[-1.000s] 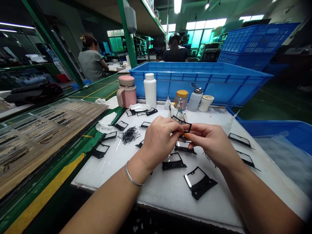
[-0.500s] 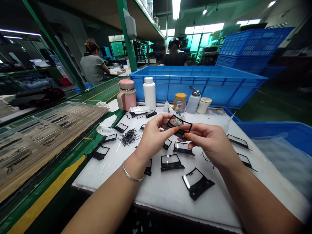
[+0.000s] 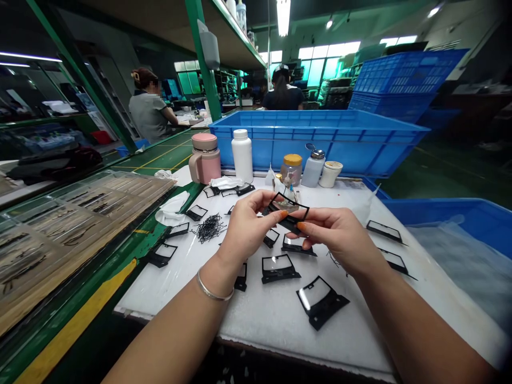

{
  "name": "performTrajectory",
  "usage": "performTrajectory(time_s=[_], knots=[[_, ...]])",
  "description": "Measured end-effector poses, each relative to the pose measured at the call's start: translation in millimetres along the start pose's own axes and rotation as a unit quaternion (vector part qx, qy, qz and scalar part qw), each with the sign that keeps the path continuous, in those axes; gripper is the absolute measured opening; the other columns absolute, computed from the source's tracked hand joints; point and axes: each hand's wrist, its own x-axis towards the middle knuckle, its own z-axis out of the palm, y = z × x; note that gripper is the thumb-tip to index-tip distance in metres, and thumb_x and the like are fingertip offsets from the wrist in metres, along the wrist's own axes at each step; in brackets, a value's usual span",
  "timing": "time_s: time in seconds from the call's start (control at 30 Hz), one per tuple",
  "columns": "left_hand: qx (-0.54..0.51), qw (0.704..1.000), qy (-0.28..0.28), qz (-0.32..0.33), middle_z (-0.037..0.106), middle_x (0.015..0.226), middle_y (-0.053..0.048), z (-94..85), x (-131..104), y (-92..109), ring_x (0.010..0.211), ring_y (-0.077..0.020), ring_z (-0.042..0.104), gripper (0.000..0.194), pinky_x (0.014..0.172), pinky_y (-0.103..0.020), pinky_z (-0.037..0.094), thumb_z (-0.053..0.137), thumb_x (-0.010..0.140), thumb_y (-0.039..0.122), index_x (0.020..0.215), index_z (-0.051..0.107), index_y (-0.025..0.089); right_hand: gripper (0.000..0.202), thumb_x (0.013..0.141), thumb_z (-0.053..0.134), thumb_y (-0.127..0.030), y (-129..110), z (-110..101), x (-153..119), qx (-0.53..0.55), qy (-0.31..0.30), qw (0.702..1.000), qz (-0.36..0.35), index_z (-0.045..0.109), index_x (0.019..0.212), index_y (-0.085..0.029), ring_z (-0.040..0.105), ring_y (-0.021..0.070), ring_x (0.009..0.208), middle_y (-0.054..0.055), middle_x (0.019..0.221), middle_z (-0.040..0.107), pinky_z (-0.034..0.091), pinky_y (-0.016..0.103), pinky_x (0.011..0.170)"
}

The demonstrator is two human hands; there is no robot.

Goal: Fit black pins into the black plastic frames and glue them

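Observation:
Above the white work board, both my hands grip one black plastic frame with a clear window. My left hand pinches its left side between thumb and fingers. On its right end, my right hand is closed with the thumb in front. Several similar black frames lie about on the board, such as one below my hands and a larger-looking one near the front edge. Left of my left hand is a pile of short black strips. Some thin dark strands lie partly hidden behind my right hand.
Along the back of the white board stand a pink mug, a white bottle, a yellow-lidded jar and a dispenser bottle. Behind them is a large blue crate. A partitioned tray lies left. Two people sit farther off.
The whole view has shifted slightly. Both hands still hold the black frame, which is tilted a little differently, and the right fingers have moved slightly along it.

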Motion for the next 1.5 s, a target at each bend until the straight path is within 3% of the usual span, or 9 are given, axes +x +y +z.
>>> performTrajectory(time_s=[0.47,0.87,1.0,1.13,1.2,1.27,1.37,1.43,1.5], knots=[[0.004,1.0,-0.001,0.005,0.061,0.087,-0.003,1.3,-0.2,0.2,0.081,-0.0125,0.058,0.014,0.065,-0.019,0.051,0.066,0.077,0.012,0.09,0.061,0.012,0.024,0.079,0.063,-0.016,-3.0,0.9,1.0,-0.017,0.015,1.0,0.003,0.076,0.1,-0.017,0.067,0.0143,0.067,0.003,0.08,0.074,0.051,0.02,0.053],[0.041,0.999,0.01,0.022,0.063,0.089,-0.005,1.9,0.2,-1.1,0.08,-0.0126,0.058,0.019,0.068,-0.02,0.048,0.069,0.076,0.014,0.093,0.063,0.012,0.026,0.077,0.074,-0.037,7.7,-5.0,2.4,-0.024,0.034,0.999,0.005,0.076,0.096,-0.019,0.064,0.0122,0.061,0.005,0.078,0.073,0.05,0.019,0.055],[0.073,0.992,0.074,0.065,0.063,0.097,-0.007,-16.7,2.7,7.0,0.091,-0.0151,0.057,0.034,0.07,-0.02,0.049,0.073,0.075,0.021,0.107,0.063,0.016,0.029,0.07,0.08,-0.037,14.5,-13.5,6.2,-0.005,0.09,0.996,0.027,0.076,0.09,-0.017,0.065,0.0137,0.062,0.009,0.079,0.073,0.05,0.018,0.054],[0.027,0.984,0.146,0.1,0.062,0.093,-0.005,-56.9,-4.7,30.4,0.083,-0.0128,0.058,0.029,0.067,-0.02,0.051,0.068,0.081,0.028,0.107,0.06,0.018,0.034,0.067,0.081,-0.038,25.2,-22.0,12.5,-0.02,0.118,0.992,0.043,0.075,0.091,-0.016,0.062,0.012,0.058,0.011,0.079,0.073,0.049,0.017,0.051],[0.087,0.979,0.155,0.102,0.062,0.087,-0.003,-78.9,-12.0,37.2,0.076,-0.012,0.058,0.023,0.063,-0.02,0.049,0.065,0.082,0.031,0.101,0.062,0.017,0.037,0.064,0.082,-0.041,28.8,-23.8,14.6,-0.033,0.121,0.99,0.056,0.075,0.09,-0.016,0.061,0.0122,0.059,0.011,0.08,0.074,0.049,0.016,0.051],[0.235,0.961,0.129,0.07,0.064,0.082,-0.003,-97.5,-18.6,35.7,0.073,-0.0124,0.058,0.016,0.064,-0.022,0.048,0.063,0.084,0.031,0.09,0.065,0.016,0.039,0.062,0.082,-0.045,30.3,-24.3,15.4,-0.047,0.117,0.99,0.068,0.075,0.087,-0.016,0.062,0.0125,0.061,0.011,0.081,0.074,0.049,0.016,0.052],[0.487,0.873,0.026,-0.004,0.068,0.085,-0.002,-113.2,-23.5,20.3,0.078,-0.0147,0.06,0.012,0.07,-0.025,0.046,0.06,0.083,0.024,0.084,0.069,0.019,0.038,0.063,0.081,-0.048,30.4,-24.2,15.3,-0.066,0.095,0.99,0.076,0.075,0.085,-0.017,0.062,0.0121,0.064,0.009,0.082,0.073,0.049,0.015,0.055],[0.563,0.825,-0.03,-0.027,0.069,0.087,-0.002,-114.7,-23.1,6.7,0.081,-0.017,0.061,0.011,0.073,-0.027,0.046,0.061,0.08,0.022,0.083,0.072,0.021,0.04,0.063,0.081,-0.049,30.8,-24.4,15.3,-0.071,0.093,0.99,0.078,0.076,0.086,-0.018,0.062,0.0119,0.064,0.008,0.082,0.074,0.049,0.014,0.055],[0.584,0.809,-0.058,-0.034,0.069,0.084,-0.004,-111.6,-20.8,-5.5,0.082,-0.0195,0.061,0.01,0.073,-0.028,0.046,0.063,0.076,0.019,0.079,0.072,0.021,0.044,0.06,0.082,-0.049,31.6,-24.8,15.9,-0.063,0.107,0.989,0.079,0.075,0.091,-0.018,0.063,0.0129,0.065,0.009,0.084,0.074,0.05,0.015,0.056]])
